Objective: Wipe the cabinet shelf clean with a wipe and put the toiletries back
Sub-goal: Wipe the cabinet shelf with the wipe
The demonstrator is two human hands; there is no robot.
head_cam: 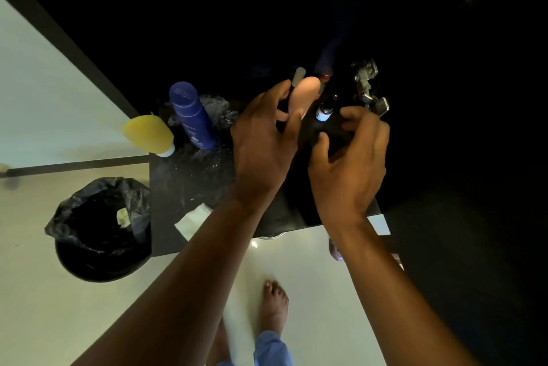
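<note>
My left hand [264, 140] grips a peach-coloured bottle [308, 91] at the front of the dark cabinet shelf [189, 187]. Just right of it, my right hand [350, 164] curls its fingers and thumb round a small dark bottle with a white label [322, 113]. A grey-capped item [299, 74] and a red-topped one [326, 76] stand just behind the peach bottle. On the left part of the shelf are a blue bottle [192, 116] and a yellow bottle [148, 134]. A white wipe [192, 221] lies at the shelf's front edge.
A black bin with a black liner [100, 232] stands on the pale floor to the left. A metal door hinge [367, 83] juts out right of my hands. Crumpled dark plastic [219, 112] lies behind the blue bottle. My bare foot [274, 306] is below.
</note>
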